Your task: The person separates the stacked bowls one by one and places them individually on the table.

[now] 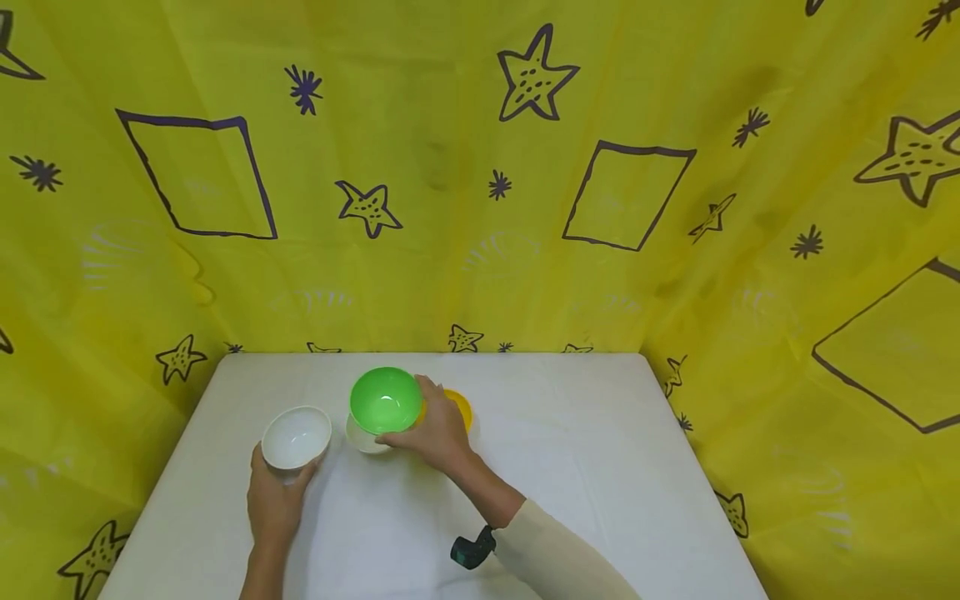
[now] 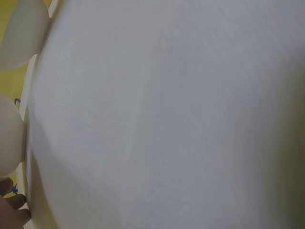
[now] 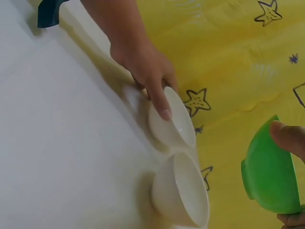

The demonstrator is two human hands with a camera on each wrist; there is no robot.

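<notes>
My left hand (image 1: pixel 276 500) grips a white bowl (image 1: pixel 297 437) at the left of the table, fingers and thumb on opposite sides. The right wrist view shows that same hand (image 3: pixel 143 67) with one digit along the bowl's outer wall. My right hand (image 1: pixel 431 429) holds a green bowl (image 1: pixel 386 400) by its right side, and the bowl is raised above the table. Below the green bowl stands a second white bowl (image 1: pixel 365 437), partly covered by it. Behind my right hand, a yellow-orange bowl (image 1: pixel 459 407) shows only in part.
A white cloth covers the table (image 1: pixel 585 450). Yellow curtain (image 1: pixel 450 275) with dark star drawings hangs at the back and both sides. A dark strap-like piece (image 1: pixel 474 548) hangs by my right sleeve (image 1: pixel 555 550).
</notes>
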